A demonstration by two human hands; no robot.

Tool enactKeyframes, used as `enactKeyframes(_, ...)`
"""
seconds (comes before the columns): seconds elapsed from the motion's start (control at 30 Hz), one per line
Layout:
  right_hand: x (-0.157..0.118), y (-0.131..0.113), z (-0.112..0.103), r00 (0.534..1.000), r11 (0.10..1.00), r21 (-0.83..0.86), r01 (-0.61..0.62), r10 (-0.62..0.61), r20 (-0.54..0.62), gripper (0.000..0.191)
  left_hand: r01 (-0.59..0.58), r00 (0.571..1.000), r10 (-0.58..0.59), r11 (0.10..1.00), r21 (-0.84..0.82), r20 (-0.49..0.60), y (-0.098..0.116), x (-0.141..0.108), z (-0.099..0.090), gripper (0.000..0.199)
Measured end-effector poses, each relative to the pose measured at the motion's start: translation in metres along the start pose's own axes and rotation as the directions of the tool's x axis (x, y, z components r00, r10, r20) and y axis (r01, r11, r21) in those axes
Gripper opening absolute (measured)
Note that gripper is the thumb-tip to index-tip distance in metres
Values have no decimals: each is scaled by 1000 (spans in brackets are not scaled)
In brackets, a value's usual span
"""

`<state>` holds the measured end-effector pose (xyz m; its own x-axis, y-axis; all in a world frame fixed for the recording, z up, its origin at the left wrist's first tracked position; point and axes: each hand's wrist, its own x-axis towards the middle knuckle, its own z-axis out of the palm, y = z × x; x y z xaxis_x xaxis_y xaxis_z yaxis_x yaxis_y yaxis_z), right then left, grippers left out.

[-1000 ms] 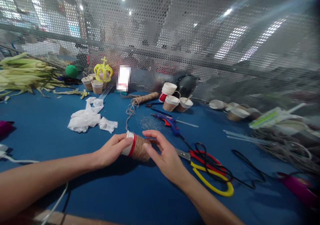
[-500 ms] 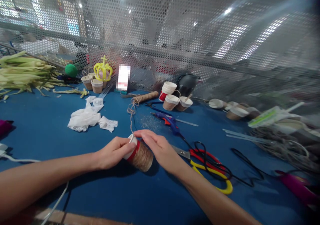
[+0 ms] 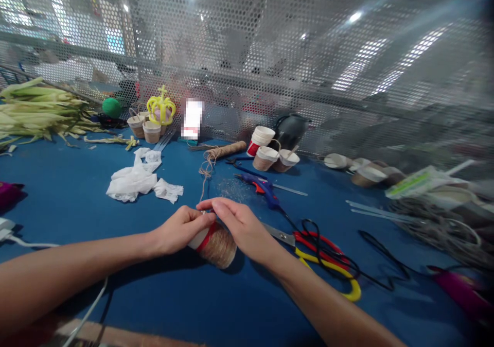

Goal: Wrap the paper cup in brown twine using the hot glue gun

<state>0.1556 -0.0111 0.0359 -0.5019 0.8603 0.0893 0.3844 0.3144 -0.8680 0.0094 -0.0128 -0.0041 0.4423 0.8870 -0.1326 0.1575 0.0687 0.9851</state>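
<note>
Head view, left hand (image 3: 178, 232) gripping wrapped cup (image 3: 219, 248), right hand (image 3: 244, 227) arched beside it, its fingers' hold unclear

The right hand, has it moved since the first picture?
Yes: judged against the glue gun, the right hand has moved left, toward the left hand.

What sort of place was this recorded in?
Probably a craft workshop bench: a blue glue gun, large scissors and a roll of twine lie on the blue tabletop, with twine-wrapped cups standing behind them.
</note>
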Motion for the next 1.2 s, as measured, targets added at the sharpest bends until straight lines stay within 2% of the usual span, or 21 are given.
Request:
enactKeyframes(0.1, 0, -1, -3, 999, 998, -42, 39, -40, -16, 30, 46, 999, -47, 997, -69, -11, 3, 0, 1, 41)
enactKeyframes(0.17, 3, 1, -13, 996, 986, -164, 32, -45, -76, 29, 58, 998, -60, 993, -98, -14, 5, 0, 2, 40)
enactKeyframes(0.23, 8, 7, -32, 981, 928, -362, -88, 18, -193, 27, 64, 998, -66, 992, -105, -17, 6, -1, 2, 38)
enactKeyframes(0.27, 11, 12, -44, 956, 847, -480, -227, 99, -277, 25, 65, 998, -68, 992, -107, -18, 6, -2, 2, 38)
enactKeyframes(0.37, 18, 36, -81, 870, 704, -546, -455, 219, -442, 23, 64, 997, -67, 992, -105, -26, 5, -3, 2, 38)
enactKeyframes(0.47, 22, 64, -106, 810, 584, -564, -584, 380, -446, 18, 62, 998, -65, 991, -117, -15, 2, -3, 2, 38)
enactKeyframes(0.6, 28, 90, -112, 759, 536, -539, -649, 506, -410, 27, 72, 997, -71, 988, -136, 11, -1, -3, 1, 41)
enactKeyframes(0.73, 30, 91, -107, 731, 595, -428, -680, 512, -451, 27, 69, 998, -67, 990, -120, 17, 1, -3, 1, 41)
enactKeyframes(0.83, 25, 79, -103, 727, 704, -288, -649, 461, -509, 28, 94, 996, -92, 990, -105, 15, 2, -3, -1, 42)
enactKeyframes(0.9, 19, 67, -100, 735, 792, -183, -582, 418, -534, 32, 117, 993, -118, 989, -89, -5, 1, -2, -1, 44)
enactKeyframes(1.03, 5, 41, -90, 805, 910, 29, -414, 381, -455, 20, 149, 989, -148, 985, -86, 17, -2, 1, -2, 41)
enactKeyframes(1.1, -3, 30, -85, 844, 929, 106, -354, 366, -392, 21, 152, 988, -149, 984, -94, 35, -2, 2, -1, 37)
enactKeyframes(1.2, -17, 18, -78, 896, 939, 192, -284, 331, -295, 23, 138, 990, -139, 988, -73, -14, 0, 1, -2, 37)
